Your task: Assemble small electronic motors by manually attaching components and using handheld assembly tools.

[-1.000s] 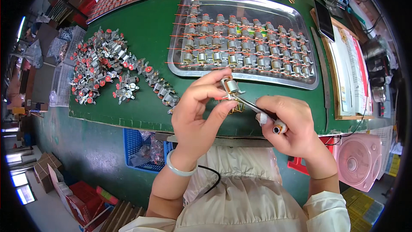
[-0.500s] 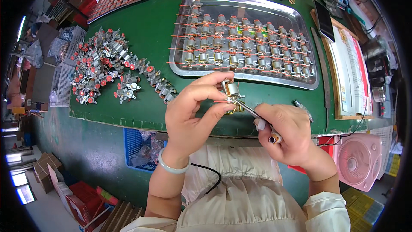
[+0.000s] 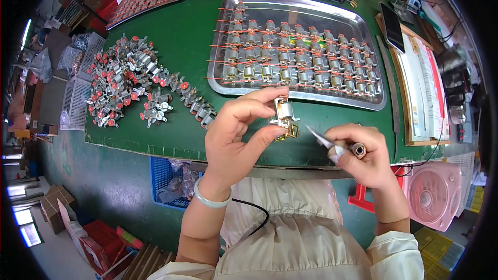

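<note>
Coil unit: silver, framed in metal, held up in the air in front of the near edge of the green table.
Left hand: narrow pinch on the coil unit, index finger above and thumb below, the other fingers curled behind.
Unit's long axis: roughly upright in the view, running between index finger and thumb, its red end up and its metal tabs low.
Right hand: closed around a pointed metal tool, with a hollow-ended rod in the same grasp.
Tool tip: directed up and left at the unit's lower end, a gap between them; motion blur hides whether it is tweezers or some other slim point.
Nearer hand: the left, which touches the unit; the right sits apart, to the unit's right and lower.
Brass frames: just below the unit, partly behind the left thumb.
Steel tray: beyond both hands, bearing rows of similar units and red wires.
Loose heap: similar red-capped units, left of the left hand.
</note>
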Available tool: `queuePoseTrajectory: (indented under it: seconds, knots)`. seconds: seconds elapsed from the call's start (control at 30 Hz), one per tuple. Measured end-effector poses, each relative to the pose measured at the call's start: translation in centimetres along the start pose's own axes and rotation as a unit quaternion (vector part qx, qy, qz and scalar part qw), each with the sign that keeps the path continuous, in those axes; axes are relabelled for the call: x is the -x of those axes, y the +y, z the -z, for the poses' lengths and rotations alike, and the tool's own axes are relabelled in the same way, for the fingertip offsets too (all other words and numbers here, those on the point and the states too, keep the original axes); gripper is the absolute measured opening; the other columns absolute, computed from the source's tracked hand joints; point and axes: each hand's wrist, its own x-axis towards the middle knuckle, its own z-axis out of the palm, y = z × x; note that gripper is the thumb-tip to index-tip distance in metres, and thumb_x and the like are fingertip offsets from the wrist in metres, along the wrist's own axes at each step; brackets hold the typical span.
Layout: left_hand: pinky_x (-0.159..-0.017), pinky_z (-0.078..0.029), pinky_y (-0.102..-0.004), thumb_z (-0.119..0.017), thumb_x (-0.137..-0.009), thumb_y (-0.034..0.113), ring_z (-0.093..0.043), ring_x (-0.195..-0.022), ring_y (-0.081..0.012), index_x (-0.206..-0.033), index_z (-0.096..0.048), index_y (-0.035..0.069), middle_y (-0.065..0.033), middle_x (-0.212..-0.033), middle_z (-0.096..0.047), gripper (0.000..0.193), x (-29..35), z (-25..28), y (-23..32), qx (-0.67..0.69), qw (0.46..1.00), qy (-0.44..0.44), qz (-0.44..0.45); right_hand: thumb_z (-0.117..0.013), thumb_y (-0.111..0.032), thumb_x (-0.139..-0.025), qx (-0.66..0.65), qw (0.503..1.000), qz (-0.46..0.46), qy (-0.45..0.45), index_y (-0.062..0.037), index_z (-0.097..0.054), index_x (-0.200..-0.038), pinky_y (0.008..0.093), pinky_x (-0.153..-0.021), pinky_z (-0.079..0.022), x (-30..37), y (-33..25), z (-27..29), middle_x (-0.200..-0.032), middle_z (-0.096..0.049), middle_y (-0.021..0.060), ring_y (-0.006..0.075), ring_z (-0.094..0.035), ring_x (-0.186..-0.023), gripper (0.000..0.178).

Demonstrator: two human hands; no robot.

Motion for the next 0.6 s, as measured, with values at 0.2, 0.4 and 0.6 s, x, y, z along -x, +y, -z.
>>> queuePoseTrajectory:
  seconds: [0.2,0.4,0.6]
  knots:
    - [-0.089,-0.043,-0.0363,-0.06,-0.074,-0.009,-0.05,-0.109,-0.0299,-0.099,-0.044,-0.001,-0.0232,-0.113,-0.051,0.031,-0.3,-0.1,-0.3,0.024,1.0,0.013,-0.013,-0.063,-0.001,-0.063,0.568,0.818,0.069,0.054,-0.0027,-0.056,-0.092,0.0362,-0.052,-0.044,0.0,1.1,1.9,-0.08,-0.055,0.0108,0.0303,-0.052,-0.058,0.03]
    - [-0.09,-0.043,-0.0364,-0.059,-0.075,-0.009,-0.05,-0.109,-0.0299,-0.102,-0.043,-0.001,-0.0232,-0.115,-0.05,0.032,-0.1,-0.6,0.1,0.013,1.0,0.016,-0.003,-0.065,-0.001,-0.066,0.36,0.919,0.156,0.038,-0.0031,-0.051,-0.1,0.0349,-0.057,-0.047,-2.5,-2.8,-1.5,-0.08,-0.054,0.012,0.0276,-0.057,-0.068,0.036]
    - [-0.091,-0.043,-0.0353,-0.057,-0.076,-0.01,-0.05,-0.109,-0.0279,-0.104,-0.04,-0.001,-0.0246,-0.116,-0.048,0.034,0.0,0.2,1.1,0.017,0.993,0.107,0.04,-0.061,0.003,-0.068,0.374,0.876,0.306,-0.012,-0.0031,-0.053,-0.091,0.0347,-0.051,-0.044,-6.8,-3.0,-2.3,-0.071,-0.053,0.0102,0.0268,-0.055,-0.061,0.025]
